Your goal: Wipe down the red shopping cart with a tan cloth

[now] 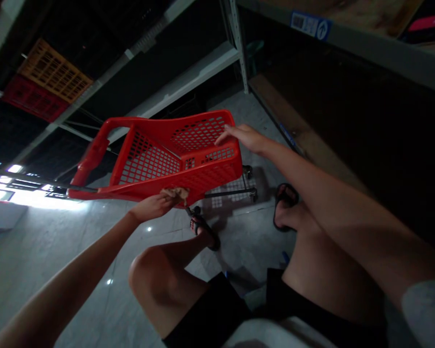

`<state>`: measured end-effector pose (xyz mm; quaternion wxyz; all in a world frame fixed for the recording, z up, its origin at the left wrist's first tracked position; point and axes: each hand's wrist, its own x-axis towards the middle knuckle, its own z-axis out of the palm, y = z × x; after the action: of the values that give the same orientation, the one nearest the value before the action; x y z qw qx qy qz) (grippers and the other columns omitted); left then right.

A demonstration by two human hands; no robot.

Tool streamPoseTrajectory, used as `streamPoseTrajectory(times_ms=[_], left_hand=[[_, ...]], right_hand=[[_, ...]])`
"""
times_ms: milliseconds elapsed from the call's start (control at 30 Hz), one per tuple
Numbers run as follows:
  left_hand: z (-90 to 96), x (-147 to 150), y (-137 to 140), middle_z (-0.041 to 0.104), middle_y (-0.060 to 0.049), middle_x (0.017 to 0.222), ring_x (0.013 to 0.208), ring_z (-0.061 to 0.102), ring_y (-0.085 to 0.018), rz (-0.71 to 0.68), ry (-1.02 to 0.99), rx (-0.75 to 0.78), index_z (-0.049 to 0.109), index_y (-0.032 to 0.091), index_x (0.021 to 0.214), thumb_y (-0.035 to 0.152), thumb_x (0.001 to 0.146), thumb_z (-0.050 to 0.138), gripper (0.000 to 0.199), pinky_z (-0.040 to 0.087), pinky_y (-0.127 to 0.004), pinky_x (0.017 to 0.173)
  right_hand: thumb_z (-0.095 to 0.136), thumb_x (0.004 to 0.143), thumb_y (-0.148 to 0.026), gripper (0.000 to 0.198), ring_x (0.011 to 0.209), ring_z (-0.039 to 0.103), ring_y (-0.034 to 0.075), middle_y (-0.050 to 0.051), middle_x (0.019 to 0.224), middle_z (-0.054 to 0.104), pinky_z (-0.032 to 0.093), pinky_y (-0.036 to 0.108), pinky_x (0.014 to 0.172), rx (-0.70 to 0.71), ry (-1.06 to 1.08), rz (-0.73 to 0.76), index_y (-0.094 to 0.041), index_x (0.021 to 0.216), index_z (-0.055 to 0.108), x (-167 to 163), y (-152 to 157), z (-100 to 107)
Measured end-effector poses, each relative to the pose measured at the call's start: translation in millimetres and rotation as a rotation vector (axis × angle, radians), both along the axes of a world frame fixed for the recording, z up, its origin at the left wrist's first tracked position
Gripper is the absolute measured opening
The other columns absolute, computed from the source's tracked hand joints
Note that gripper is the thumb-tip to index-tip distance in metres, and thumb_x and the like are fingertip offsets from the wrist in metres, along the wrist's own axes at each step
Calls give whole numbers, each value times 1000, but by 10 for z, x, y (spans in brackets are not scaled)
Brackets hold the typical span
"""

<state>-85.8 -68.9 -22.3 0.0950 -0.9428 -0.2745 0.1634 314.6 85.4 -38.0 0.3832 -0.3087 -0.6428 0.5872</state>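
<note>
A red plastic shopping cart (199,181) with a lattice basket stands in front of me, its handle (94,157) toward the left. My left hand (155,207) is closed on a crumpled beige cloth (177,194) and presses it against the outside of the cart's near wall. At the cart's right end, my right hand (248,137) reaches over the rim. Its fingers are stretched out and apart, pointing into the basket; whether they bear on the rim I cannot tell. No goods show inside the basket.
Metal shelving (203,72) rises behind the cart, with orange (56,70) and red crates (34,99) at upper left. A low shelf (311,140) runs along the right. My sandaled feet flank the cart's wheels (253,193) on a grey tiled floor (105,251).
</note>
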Motion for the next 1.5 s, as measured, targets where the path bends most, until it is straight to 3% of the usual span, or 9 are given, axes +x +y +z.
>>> streamPoseTrajectory(times_ms=[133,233,367,533,733,933,1067,1333,1500], left_hand=[[540,446,60,73,0,139,131,68,-24,-41,-47,162,64,31,142,13,106,36,50,57,-45,111],[619,1202,253,69,-5,145,137,63,-25,78,-255,361,60,31,147,16,107,48,45,58,-40,108],[146,2155,594,65,-13,148,140,60,-27,210,-443,340,61,20,147,17,105,51,43,57,-43,113],[-683,2523,698,62,-23,151,147,54,-31,61,-100,224,63,6,143,7,104,44,44,48,-47,123],[-1035,2397,603,70,-21,140,137,64,-31,-19,39,185,72,6,128,-1,101,38,44,51,-42,117],[-278,1552,631,61,-11,155,148,53,-27,2,-57,178,57,20,151,9,106,45,48,49,-47,123],[-32,805,392,49,-7,166,163,26,-25,286,-280,405,48,28,158,10,108,40,54,39,-54,130],[-1481,489,-32,73,-16,137,136,65,-31,448,-116,247,71,17,136,1,96,52,46,59,-49,110],[-1493,300,-17,71,-7,143,137,65,-22,331,-104,156,68,25,140,4,100,50,49,54,-38,115]], right_hand=[[45,101,-75,63,103,76,24,9,100,83,55,43,106,-56,70,-86,-23,92,81,66,-14,-49],[49,102,-70,55,104,75,22,9,109,82,56,40,104,-68,135,-67,-23,106,78,89,-131,-78],[41,102,-75,62,110,74,24,9,115,80,57,40,104,-163,210,-119,-23,113,75,178,-250,-88],[38,98,-81,71,113,73,25,13,114,80,55,42,109,-282,202,-148,-21,105,75,460,-182,-140],[48,104,-64,51,118,72,22,9,115,81,48,45,117,-178,177,-122,-23,100,77,509,-141,-187],[57,103,-47,32,126,68,22,3,126,78,42,44,123,107,180,8,-26,107,80,112,-282,-100],[51,105,-50,36,129,66,22,2,131,76,42,44,123,168,173,103,-29,115,79,-221,-425,-40],[47,106,-48,39,135,59,26,5,139,72,38,51,124,426,-60,48,-32,128,75,-790,-541,-111],[47,106,-41,40,134,56,30,7,142,69,40,53,120,608,-264,2,-29,136,70,-1026,-533,-69]])
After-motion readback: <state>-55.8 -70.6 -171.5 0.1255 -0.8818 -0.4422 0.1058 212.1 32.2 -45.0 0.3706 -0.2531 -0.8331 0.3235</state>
